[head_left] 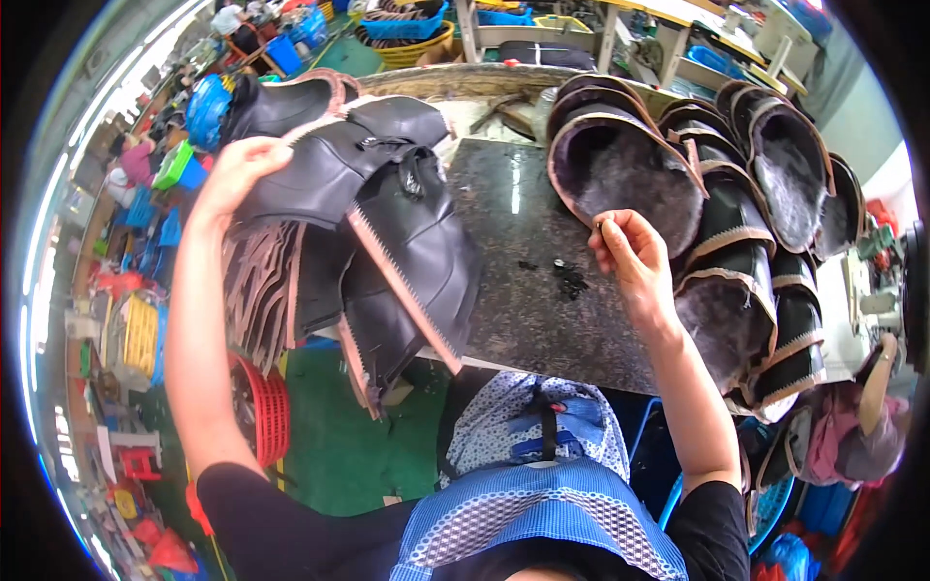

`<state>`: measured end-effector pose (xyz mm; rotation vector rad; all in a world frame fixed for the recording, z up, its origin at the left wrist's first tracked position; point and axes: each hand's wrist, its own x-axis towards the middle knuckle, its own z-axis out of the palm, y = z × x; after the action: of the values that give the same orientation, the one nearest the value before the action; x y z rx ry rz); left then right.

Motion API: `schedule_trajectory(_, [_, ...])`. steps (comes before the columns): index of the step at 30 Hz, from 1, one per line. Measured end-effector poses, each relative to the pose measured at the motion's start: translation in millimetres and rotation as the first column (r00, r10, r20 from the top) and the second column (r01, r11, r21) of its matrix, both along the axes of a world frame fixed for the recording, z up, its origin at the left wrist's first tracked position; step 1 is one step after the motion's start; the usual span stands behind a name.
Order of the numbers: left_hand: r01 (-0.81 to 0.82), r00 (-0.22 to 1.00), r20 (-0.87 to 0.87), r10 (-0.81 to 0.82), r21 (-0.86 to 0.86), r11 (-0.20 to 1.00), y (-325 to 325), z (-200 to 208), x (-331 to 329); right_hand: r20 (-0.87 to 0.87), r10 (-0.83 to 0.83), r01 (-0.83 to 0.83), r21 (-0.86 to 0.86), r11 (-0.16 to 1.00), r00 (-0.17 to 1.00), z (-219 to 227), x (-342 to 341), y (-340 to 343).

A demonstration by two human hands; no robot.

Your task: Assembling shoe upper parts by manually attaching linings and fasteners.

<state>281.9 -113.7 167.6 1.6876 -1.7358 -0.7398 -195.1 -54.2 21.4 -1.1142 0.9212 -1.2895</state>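
My left hand [250, 172] pinches the pale toothed edge of a black shoe upper [308, 176] on the left pile. Another black upper [412, 252] hangs over the table's near edge beside it, its pinkish zigzag border turned toward me. My right hand [635, 257] is closed with thumb and forefinger together over the right part of the dark tabletop [504, 242]. A tiny dark thing shows at those fingertips, too small to name. Just beyond them lies a fur-lined shoe upper [630, 179], its grey lining facing me. Small black bits [570, 279] lie on the tabletop.
Several fur-lined uppers [725, 324] are stacked along the table's right side. A red basket [260, 412] stands on the green floor [334, 436] below left. Across the table are a yellow basket [412, 53] and a wooden bench. Another person [852, 426] sits at the far right.
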Motion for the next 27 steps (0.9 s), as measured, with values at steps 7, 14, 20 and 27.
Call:
schedule_trajectory(7, [-0.333, 0.785, -0.595, 0.171, -0.172, 0.927, 102.2, -50.4, -160.9, 0.293, 0.101, -0.154, 0.166, 0.974, 0.951, -19.8, -30.4, -7.7])
schedule_trajectory(14, [-0.348, 0.929, -0.276, 0.247, -0.424, 0.836, 134.7, -180.3, -228.2, 0.465, 0.147, -0.272, 0.215, 0.938, 0.873, 1.5, -6.6, 0.1])
schedule_trajectory(20, [0.292, 0.458, -0.876, -0.15, -0.011, 0.956, 149.8, -131.6, -279.1, 0.431, 0.324, -0.449, 0.229, 0.864, 0.842, 20.4, 40.4, 62.1])
schedule_trajectory(27, [0.569, 0.213, -0.977, 0.018, 0.139, 0.81, 157.1, -139.2, -265.1, 0.195, 0.359, -0.38, 0.087, 0.921, 0.913, 16.6, 32.2, 82.3])
